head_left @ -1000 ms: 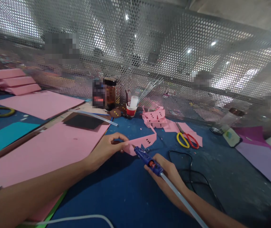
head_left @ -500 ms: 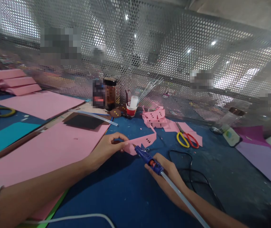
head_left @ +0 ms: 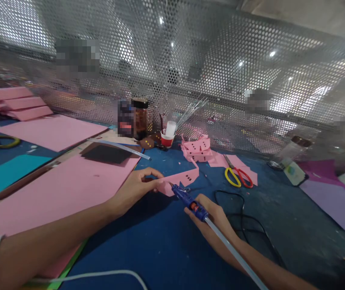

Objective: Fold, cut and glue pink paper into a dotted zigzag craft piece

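Observation:
Between the thumb and fingers of my left hand (head_left: pixel 140 186) is the left end of a folded pink paper strip (head_left: pixel 180 180) marked with black dots. My right hand (head_left: pixel 210 215) is wrapped round a blue hot glue gun (head_left: pixel 187 198). Its nozzle points up and left and meets the strip close to my left fingertips. A long clear glue stick (head_left: pixel 232 249) runs out of the gun's back end over my right forearm. Whether glue is coming out is too small to tell.
Scissors (head_left: pixel 238 177) with yellow and red handles lie right of the strip. Several dotted pink paper pieces (head_left: pixel 198 149) sit behind it, beside a red-and-white cup (head_left: pixel 168 139). A black cord (head_left: pixel 243 209) loops at right. Pink sheets (head_left: pixel 69 193) cover the left; a perforated metal screen (head_left: pixel 220 72) stands behind.
Almost nothing differs. Both hands, the strip and the glue gun keep their places, with the nozzle still at the paper.

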A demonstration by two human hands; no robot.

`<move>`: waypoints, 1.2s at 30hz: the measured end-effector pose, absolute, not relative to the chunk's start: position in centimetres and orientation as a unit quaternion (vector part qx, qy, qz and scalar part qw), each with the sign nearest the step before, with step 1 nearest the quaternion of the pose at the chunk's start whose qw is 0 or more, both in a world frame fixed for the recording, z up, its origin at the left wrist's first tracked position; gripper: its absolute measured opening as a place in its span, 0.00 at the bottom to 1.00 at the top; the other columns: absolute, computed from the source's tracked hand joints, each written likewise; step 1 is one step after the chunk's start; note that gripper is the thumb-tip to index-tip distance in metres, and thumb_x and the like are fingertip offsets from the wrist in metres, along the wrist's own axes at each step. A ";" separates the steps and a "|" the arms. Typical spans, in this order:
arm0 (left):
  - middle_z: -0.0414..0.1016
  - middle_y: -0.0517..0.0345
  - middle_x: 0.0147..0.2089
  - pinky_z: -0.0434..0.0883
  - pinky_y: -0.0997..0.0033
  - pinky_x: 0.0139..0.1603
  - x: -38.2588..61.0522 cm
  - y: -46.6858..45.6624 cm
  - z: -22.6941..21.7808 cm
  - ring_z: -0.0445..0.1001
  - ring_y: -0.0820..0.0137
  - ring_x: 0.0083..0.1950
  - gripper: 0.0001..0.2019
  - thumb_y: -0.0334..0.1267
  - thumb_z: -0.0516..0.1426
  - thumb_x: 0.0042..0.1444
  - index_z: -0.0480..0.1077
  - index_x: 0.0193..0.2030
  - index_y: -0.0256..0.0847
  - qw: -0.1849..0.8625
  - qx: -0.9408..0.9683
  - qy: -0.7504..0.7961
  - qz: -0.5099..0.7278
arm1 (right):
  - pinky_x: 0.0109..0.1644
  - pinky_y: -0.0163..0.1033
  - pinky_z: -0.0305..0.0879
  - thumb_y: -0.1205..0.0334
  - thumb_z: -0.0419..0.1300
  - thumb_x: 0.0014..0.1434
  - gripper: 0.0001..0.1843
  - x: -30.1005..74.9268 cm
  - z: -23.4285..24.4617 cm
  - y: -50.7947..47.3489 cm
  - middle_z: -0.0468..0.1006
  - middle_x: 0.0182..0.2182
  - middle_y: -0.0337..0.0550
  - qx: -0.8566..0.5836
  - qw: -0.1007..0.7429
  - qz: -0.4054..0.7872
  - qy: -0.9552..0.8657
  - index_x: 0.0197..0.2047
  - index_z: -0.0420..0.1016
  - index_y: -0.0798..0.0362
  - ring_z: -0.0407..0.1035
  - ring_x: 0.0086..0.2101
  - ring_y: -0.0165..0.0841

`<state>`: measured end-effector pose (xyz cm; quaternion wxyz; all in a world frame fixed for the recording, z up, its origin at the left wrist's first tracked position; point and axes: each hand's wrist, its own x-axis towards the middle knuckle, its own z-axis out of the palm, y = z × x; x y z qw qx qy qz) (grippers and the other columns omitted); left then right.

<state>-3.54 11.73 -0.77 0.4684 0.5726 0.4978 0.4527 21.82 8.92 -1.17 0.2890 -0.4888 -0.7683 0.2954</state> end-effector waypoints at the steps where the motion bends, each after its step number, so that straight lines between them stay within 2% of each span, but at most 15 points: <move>1: 0.77 0.57 0.37 0.66 0.70 0.38 -3.5 11.7 -0.8 0.70 0.70 0.34 0.12 0.46 0.64 0.55 0.76 0.38 0.40 0.468 0.574 0.498 0.452 | 0.26 0.32 0.52 0.49 0.57 0.65 0.16 21.8 -1.1 8.9 0.62 0.25 0.34 -0.489 0.286 0.297 -0.768 0.30 0.61 0.50 0.57 0.26 0.29; 9: 0.77 0.58 0.35 0.66 0.70 0.37 -3.5 11.7 -0.6 0.70 0.70 0.33 0.11 0.45 0.65 0.53 0.77 0.38 0.40 0.471 0.553 0.507 0.465 | 0.27 0.32 0.54 0.50 0.59 0.64 0.17 22.1 -1.1 9.0 0.61 0.27 0.34 -0.470 0.318 0.391 -0.724 0.30 0.60 0.50 0.55 0.26 0.27; 12: 0.76 0.59 0.33 0.66 0.71 0.37 -3.5 11.6 -0.5 0.70 0.70 0.33 0.11 0.45 0.65 0.53 0.77 0.37 0.41 0.471 0.550 0.506 0.469 | 0.29 0.32 0.57 0.49 0.60 0.64 0.16 22.3 -1.6 9.0 0.64 0.29 0.35 -0.460 0.330 0.412 -0.714 0.32 0.65 0.51 0.58 0.28 0.27; 15: 0.76 0.59 0.33 0.66 0.70 0.38 -3.5 11.5 -0.4 0.70 0.70 0.33 0.10 0.44 0.65 0.53 0.77 0.37 0.41 0.470 0.545 0.508 0.474 | 0.30 0.32 0.61 0.48 0.61 0.63 0.14 22.2 -1.8 8.9 0.71 0.31 0.37 -0.465 0.337 0.428 -0.698 0.38 0.72 0.51 0.63 0.28 0.28; 20: 0.75 0.59 0.31 0.66 0.71 0.37 -3.9 11.9 -0.4 0.69 0.70 0.33 0.10 0.44 0.65 0.52 0.78 0.37 0.40 0.466 0.522 0.506 0.506 | 0.29 0.33 0.63 0.47 0.62 0.61 0.16 22.1 -0.7 9.0 0.70 0.25 0.35 -0.507 0.297 0.452 -0.672 0.44 0.77 0.50 0.65 0.25 0.28; 27: 0.74 0.59 0.32 0.67 0.71 0.37 -5.0 13.2 -0.1 0.70 0.72 0.33 0.10 0.41 0.68 0.48 0.78 0.34 0.38 0.463 0.454 0.493 0.580 | 0.37 0.38 0.66 0.42 0.58 0.63 0.21 23.0 -0.5 10.1 0.71 0.24 0.36 -0.522 0.269 0.415 -0.695 0.45 0.77 0.51 0.69 0.28 0.32; 32: 0.75 0.57 0.33 0.68 0.70 0.37 -5.7 13.8 -0.3 0.71 0.72 0.33 0.11 0.42 0.68 0.47 0.78 0.35 0.38 0.449 0.434 0.496 0.603 | 0.32 0.36 0.65 0.43 0.57 0.64 0.20 23.3 0.1 10.8 0.72 0.24 0.36 -0.531 0.232 0.417 -0.701 0.45 0.75 0.51 0.70 0.26 0.31; 36: 0.76 0.56 0.33 0.69 0.70 0.38 -6.2 14.3 -0.8 0.72 0.71 0.34 0.11 0.41 0.67 0.48 0.78 0.35 0.37 0.443 0.425 0.500 0.611 | 0.31 0.35 0.65 0.44 0.57 0.64 0.20 23.2 0.6 11.7 0.75 0.28 0.38 -0.524 0.202 0.412 -0.717 0.46 0.74 0.52 0.70 0.26 0.30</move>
